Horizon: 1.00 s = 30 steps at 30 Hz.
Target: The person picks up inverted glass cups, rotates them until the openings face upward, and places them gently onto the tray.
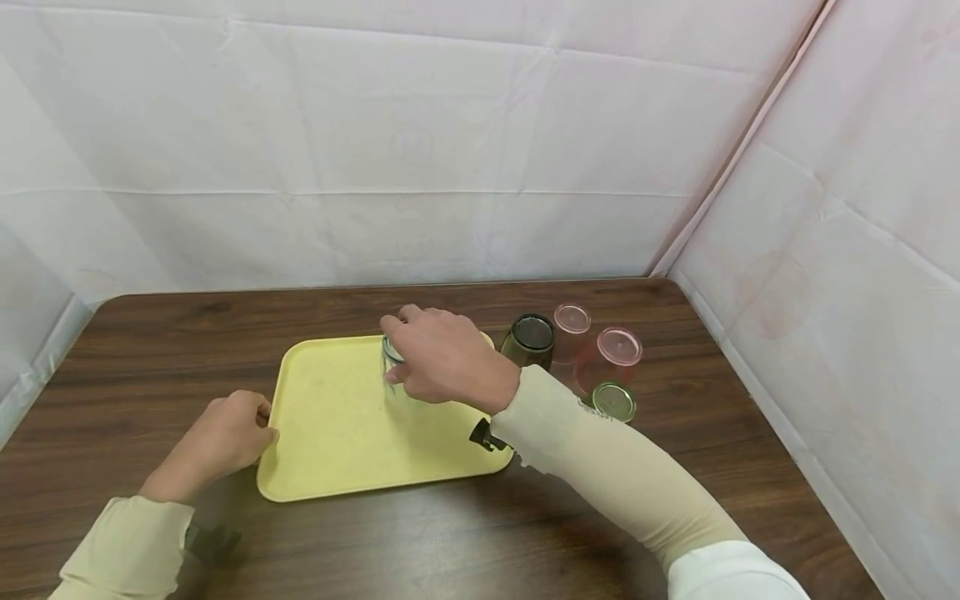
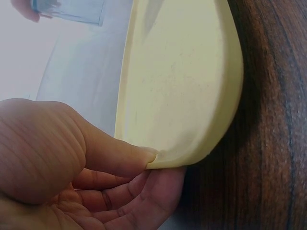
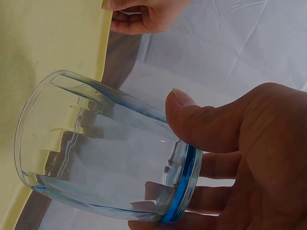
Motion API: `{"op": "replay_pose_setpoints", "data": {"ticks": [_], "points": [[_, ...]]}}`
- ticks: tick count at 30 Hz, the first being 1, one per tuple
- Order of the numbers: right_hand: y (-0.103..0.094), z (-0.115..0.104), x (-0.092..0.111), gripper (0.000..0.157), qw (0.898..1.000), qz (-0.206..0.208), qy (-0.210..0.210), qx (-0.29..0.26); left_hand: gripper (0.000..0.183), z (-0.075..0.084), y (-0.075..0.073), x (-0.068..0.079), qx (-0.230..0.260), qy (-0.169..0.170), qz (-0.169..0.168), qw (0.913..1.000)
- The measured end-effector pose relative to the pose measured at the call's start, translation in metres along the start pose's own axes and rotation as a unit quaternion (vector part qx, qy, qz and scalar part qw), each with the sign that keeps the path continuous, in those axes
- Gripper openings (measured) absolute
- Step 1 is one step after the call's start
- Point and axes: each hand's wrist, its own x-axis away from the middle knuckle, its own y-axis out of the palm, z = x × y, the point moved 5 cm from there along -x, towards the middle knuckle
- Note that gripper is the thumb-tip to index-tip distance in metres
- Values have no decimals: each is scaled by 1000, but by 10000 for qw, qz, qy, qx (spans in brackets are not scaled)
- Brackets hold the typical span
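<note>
In the head view, a yellow tray (image 1: 330,442) lies on the dark wooden table. My left hand (image 1: 228,429) pinches its left rim, thumb on top and fingers underneath, as the left wrist view shows. Over the tray's back middle, my right hand (image 1: 446,354) holds a clear, blue-tinted glass (image 3: 105,153). The thumb and fingers grip it around its thick blue base, and its open rim points down toward the tray. Whether that rim touches the tray, I cannot tell.
Right of the tray stand several upturned glasses: a dark green one (image 1: 528,342), a pink one (image 1: 572,325) at the back, a larger pink one (image 1: 617,354) and a light green one (image 1: 615,402) partly behind my right sleeve. White cloth walls (image 1: 405,150) border the table.
</note>
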Motion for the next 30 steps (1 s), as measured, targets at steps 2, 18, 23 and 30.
{"op": "replay_pose_setpoints", "data": {"ticks": [2,18,23,30], "points": [[0,0,-1,35,10000,23,-19,22,27,0,0,0,14,8,-16,10000],[-3,-4,-8,36,9999,-33,3,-123,28,1,-1,0,43,4,-57,10000],[-4,-5,-11,37,9999,-4,-12,-112,28,1,-1,0,0,33,-40,10000],[-4,-7,-13,38,9999,-53,8,-127,27,1,-1,1,5,-4,-37,10000]]}}
